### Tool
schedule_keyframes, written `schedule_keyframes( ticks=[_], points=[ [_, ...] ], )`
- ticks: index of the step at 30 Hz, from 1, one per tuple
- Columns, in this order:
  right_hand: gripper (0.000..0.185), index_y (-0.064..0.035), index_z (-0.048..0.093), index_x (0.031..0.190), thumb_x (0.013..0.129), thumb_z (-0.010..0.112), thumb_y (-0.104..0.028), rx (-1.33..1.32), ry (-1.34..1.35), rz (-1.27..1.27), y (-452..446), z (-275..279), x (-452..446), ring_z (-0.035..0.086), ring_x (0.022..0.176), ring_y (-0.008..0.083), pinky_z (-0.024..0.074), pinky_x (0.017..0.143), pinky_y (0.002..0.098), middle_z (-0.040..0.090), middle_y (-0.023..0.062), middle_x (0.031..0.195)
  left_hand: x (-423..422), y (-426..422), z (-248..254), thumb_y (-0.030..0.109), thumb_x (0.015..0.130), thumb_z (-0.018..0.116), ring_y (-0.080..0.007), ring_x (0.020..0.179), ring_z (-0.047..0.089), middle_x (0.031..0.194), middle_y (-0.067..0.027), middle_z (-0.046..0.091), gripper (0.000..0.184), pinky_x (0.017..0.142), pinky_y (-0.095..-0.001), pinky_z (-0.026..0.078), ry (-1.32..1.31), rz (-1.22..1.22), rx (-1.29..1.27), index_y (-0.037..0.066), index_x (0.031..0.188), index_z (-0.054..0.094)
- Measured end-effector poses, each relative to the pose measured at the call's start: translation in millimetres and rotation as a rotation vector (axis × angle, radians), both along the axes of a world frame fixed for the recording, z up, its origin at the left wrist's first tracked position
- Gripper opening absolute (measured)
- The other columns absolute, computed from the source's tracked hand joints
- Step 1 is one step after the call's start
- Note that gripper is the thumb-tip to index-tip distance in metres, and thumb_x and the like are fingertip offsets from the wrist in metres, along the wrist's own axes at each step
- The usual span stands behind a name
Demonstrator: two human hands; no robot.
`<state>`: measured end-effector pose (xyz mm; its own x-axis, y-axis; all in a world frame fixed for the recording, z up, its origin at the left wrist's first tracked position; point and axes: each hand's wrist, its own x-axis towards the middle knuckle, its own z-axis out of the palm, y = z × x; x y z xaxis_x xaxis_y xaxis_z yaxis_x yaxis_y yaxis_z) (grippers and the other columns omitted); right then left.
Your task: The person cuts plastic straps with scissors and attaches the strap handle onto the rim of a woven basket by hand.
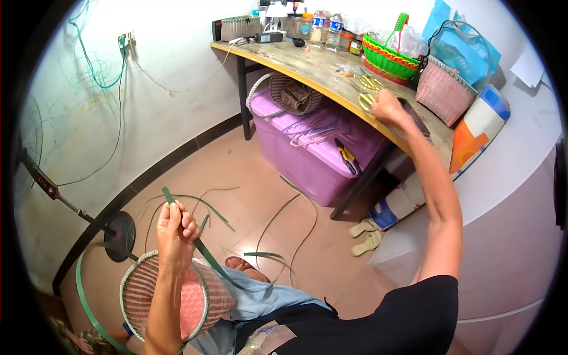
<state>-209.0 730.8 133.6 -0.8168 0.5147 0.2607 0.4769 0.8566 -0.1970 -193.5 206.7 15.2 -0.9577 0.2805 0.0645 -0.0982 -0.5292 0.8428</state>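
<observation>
My left hand point(176, 228) pinches a dark green flat strip point(207, 253) near one end, its tip sticking up above my fingers. Below that forearm, a brown-and-pink woven basket point(192, 296) with a pale rim lies tilted by my lap, its opening facing up. Over at the table, the fingers of my right hand point(387, 108) curl against gold-handled scissors point(365, 102); part of the grip is hidden. Another gold handle loop point(371, 83) shows just beyond.
The table point(319, 74) holds bottles point(335, 29), a green basket point(387, 56) and a pink woven basket point(444, 89). Under it, a purple bin point(284, 136) carries a woven basket point(293, 94) and pliers point(346, 157). Loose strips and slippers point(367, 239) lie on the floor; a fan point(50, 186) stands left.
</observation>
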Motion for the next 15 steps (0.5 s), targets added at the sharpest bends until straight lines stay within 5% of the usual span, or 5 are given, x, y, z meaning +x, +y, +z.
schedule_keyframes(
  ticks=[4,12,14,15],
  points=[
    [0.016,0.0063,0.063,0.082,0.077,0.064,-0.009,-0.108,0.447,0.337,-63,-27,8,0.065,0.079,0.0403,0.0504,0.071,0.0443,0.063,0.0292,0.077,1,1,-7,0.026,0.102,0.048,-0.0043,0.051,0.036,0.065,0.0029,0.043,0.017,0.048,-0.0186,0.029,-0.009,-0.053,-0.014,0.01,0.096,0.049],
    [0.025,0.0017,0.056,0.098,0.078,0.07,-0.003,-0.38,0.559,0.85,-209,-107,-1,0.056,0.068,0.0211,0.0464,0.061,0.0316,0.054,0.009,0.078,11,2,-18,0.026,0.103,0.048,-0.0038,0.048,0.033,0.062,0.0032,0.042,0.017,0.045,-0.0192,0.026,-0.017,-0.045,-0.076,0.009,0.1,0.051],
    [0.018,-0.0026,0.056,0.099,0.085,0.067,-0.005,-1.175,0.223,0.829,-240,-127,0,0.053,0.068,0.0081,0.0442,0.06,0.0219,0.053,0.0004,0.082,9,-2,-17,0.027,0.103,0.048,-0.004,0.047,0.031,0.06,0.0035,0.041,0.018,0.044,-0.0198,0.024,-0.041,-0.027,-0.09,0.009,0.099,0.051],
    [0.012,-0.0051,0.055,0.096,0.089,0.064,-0.008,-1.362,0.167,0.856,-263,-124,12,0.052,0.064,0.0066,0.0431,0.058,0.0201,0.054,-0.0011,0.079,9,-5,-17,0.027,0.103,0.048,-0.004,0.046,0.03,0.059,0.0037,0.04,0.019,0.043,-0.0202,0.023,-0.049,-0.016,-0.097,0.009,0.098,0.051]
  ],
)
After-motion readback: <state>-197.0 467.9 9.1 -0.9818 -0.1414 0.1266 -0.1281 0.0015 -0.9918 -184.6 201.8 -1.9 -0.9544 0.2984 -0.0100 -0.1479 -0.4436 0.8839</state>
